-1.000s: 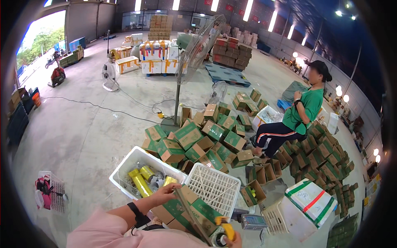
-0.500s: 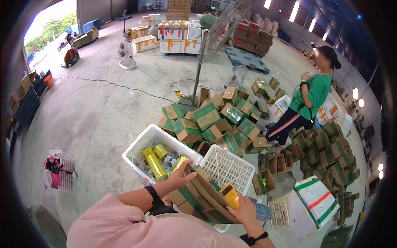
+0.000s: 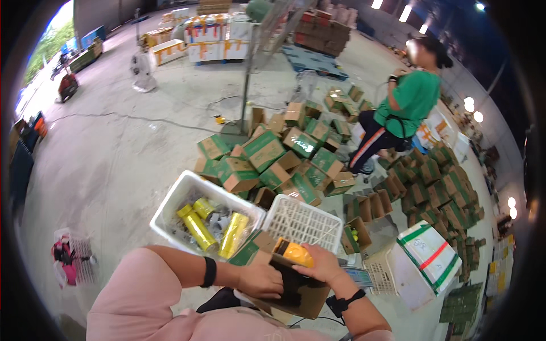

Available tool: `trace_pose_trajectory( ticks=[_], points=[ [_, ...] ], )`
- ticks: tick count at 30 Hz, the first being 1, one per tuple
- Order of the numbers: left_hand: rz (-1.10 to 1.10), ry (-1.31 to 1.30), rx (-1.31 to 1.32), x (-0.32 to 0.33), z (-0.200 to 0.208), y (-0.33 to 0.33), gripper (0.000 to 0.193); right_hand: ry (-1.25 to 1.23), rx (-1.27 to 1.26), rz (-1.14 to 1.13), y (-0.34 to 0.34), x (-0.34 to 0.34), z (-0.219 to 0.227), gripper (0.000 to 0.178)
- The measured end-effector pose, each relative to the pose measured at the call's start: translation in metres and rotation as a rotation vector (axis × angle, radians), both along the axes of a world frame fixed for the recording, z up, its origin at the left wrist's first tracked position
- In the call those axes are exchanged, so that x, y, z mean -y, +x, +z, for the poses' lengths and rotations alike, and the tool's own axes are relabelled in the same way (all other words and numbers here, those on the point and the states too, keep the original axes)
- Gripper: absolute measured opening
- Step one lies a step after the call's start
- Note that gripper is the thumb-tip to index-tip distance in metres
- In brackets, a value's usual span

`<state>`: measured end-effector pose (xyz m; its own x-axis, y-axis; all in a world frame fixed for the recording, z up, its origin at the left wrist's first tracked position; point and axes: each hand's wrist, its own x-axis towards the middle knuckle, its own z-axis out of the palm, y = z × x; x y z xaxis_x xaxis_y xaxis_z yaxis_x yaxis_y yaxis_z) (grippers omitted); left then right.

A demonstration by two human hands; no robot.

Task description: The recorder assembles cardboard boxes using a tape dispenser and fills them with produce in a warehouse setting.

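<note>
Carton (image 3: 313, 296), just in front of me between both hands, stands opened out with its dark inside showing; I'd judge the shaping mostly done, the mouth on my side not closed (any tape on it: too unclear to tell). Left hand (image 3: 259, 280) lies on its edge, fingers bent, clamped or merely resting I cannot tell, while right hand (image 3: 324, 263) grasps the yellow tool (image 3: 296, 253) at the far rim. Beyond the foam tub (image 3: 172, 200) and white crate (image 3: 304, 224), other cartons (image 3: 264, 150) lie heaped, several gaping.
</note>
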<state>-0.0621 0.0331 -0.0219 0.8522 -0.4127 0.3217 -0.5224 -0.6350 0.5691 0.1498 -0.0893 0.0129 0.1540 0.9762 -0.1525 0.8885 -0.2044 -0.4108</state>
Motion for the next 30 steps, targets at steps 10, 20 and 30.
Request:
trace_pose_trajectory(
  ticks=[10, 20, 30],
  points=[
    [-0.253, -0.002, 0.233, 0.078, -0.002, 0.087, 0.048, 0.152, -0.322, -0.436, 0.040, 0.061, -0.014, 0.064],
    [-0.192, 0.231, -0.259, 0.030, -0.042, 0.048, 0.066, 0.545, -0.958, -0.608, 0.040, 0.061, 0.044, 0.054],
    [0.747, -0.098, -0.231, 0.028, -0.015, -0.092, 0.054, 0.424, -1.424, -0.803, -0.014, 0.099, -0.054, 0.052]
  ],
)
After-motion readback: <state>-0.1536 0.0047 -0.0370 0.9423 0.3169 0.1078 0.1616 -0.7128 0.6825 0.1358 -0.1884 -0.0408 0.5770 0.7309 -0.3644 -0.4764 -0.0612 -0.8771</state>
